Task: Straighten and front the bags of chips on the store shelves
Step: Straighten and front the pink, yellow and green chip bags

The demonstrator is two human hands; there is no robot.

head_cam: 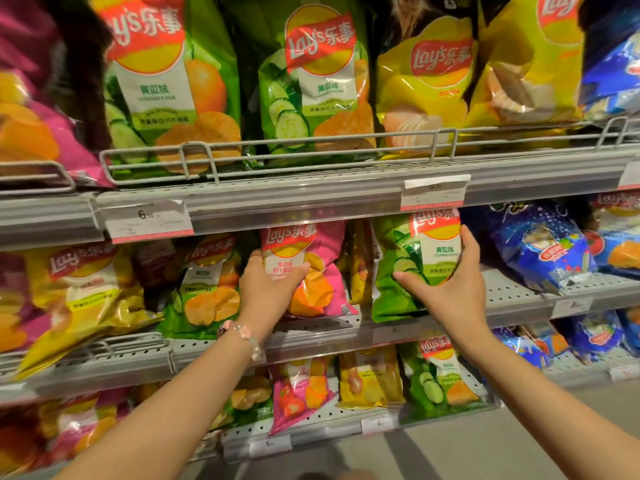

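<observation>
**Both hands on bags, middle shelf**

While both arms reach in, each hand holds one bag on the middle shelf, which I'll use as the reference. Left hand grips the pink bag at its left edge, thumb curled across the front, fingers behind it. Beaded bracelet on that wrist. Right hand grips the green cucumber bag: fingers wrap its right edge, thumb presses the front lower down. Both bags stand upright on the shelf, faces forward, pink left of green, with a yellow bag edge-on between them. Further left along the shelf: another green bag, then a yellow bag leaning forward over the shelf lip. Right end: blue bags. Price tag sits on the rail of the shelf above, left of the pink bag. Shelf below carries smaller pink, yellow and green bags.
</observation>
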